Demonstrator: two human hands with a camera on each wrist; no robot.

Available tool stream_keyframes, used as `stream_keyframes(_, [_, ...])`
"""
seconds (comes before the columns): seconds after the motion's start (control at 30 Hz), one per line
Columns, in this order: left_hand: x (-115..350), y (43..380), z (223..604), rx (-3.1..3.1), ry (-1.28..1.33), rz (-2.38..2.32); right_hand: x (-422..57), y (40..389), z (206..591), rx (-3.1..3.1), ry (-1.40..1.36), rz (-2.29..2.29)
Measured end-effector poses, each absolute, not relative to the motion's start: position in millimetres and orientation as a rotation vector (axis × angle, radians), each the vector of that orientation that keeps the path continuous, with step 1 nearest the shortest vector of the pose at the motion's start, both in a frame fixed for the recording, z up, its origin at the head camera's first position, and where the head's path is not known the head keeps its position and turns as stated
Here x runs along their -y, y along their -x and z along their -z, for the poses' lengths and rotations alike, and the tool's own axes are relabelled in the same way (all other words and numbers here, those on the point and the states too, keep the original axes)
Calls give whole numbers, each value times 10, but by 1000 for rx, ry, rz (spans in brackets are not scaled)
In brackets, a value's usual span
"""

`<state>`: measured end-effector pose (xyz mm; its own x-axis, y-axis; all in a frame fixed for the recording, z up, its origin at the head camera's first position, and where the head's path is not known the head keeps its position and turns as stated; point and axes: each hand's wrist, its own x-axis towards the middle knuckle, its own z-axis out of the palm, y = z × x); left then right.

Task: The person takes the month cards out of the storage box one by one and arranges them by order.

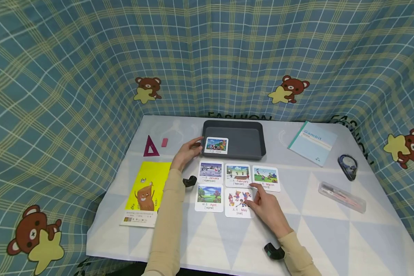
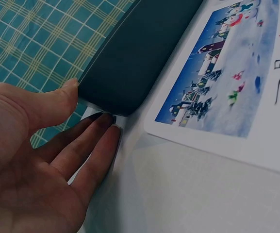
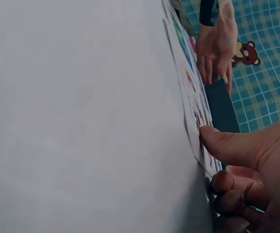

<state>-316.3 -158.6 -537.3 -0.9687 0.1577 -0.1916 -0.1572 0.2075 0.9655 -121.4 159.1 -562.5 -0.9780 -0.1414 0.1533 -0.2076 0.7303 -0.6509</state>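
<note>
My left hand point(image 1: 188, 153) is at the left side of a dark grey tray point(image 1: 239, 154). In the left wrist view its thumb point(image 2: 64, 99) touches the corner near the rim, while nearly straight fingers point(image 2: 103, 145) meet the wall low down. Inside the tray lies the June picture card point(image 1: 216, 145). Thumb on its face and index finger at its upper right edge, my right hand point(image 1: 267, 207) holds the May card point(image 1: 232, 209). Beside and above May lie the April card point(image 1: 208, 198), January card point(image 1: 210, 171), February card point(image 1: 237, 173) and March card point(image 1: 265, 177).
A yellow booklet point(image 1: 141, 191), purple set square point(image 1: 151, 148) and pink eraser point(image 1: 164, 142) lie left. On the right are a light blue Gambit notebook point(image 1: 314, 143), a dark blue oval object point(image 1: 348, 166) and a clear pen case point(image 1: 342, 197). Checked cloth point(image 1: 210, 57) surrounds the table.
</note>
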Motion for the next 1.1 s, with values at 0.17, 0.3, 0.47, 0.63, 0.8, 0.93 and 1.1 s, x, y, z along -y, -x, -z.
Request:
stream_keyframes(0.17, [1601,3175,5366,-2236,2,-1829,-1583,1367,5532,2812,-281,-1170])
stream_keyframes(0.3, [1596,3165,5368,-2230,11,-1847,-1561,1603,5439,2777,-252,-1225])
stream_keyframes(0.47, [1582,3167,5404,-2203,19,-1865,-1504,1955,5277,2762,-223,-1322])
stream_keyframes(0.63, [1567,3164,5404,-2217,31,-1883,-1386,2368,5119,2744,-314,-1415])
stream_keyframes(0.8, [1564,3144,5405,-2214,19,-1859,-1197,2751,5026,2727,-350,-1481])
stream_keyframes(0.93, [1575,3144,5385,-2241,17,-1846,-1006,3055,5026,2741,-299,-1566])
stream_keyframes(1.1, [1578,3157,5417,-2270,31,-1820,-881,3368,5169,2859,-193,-1576])
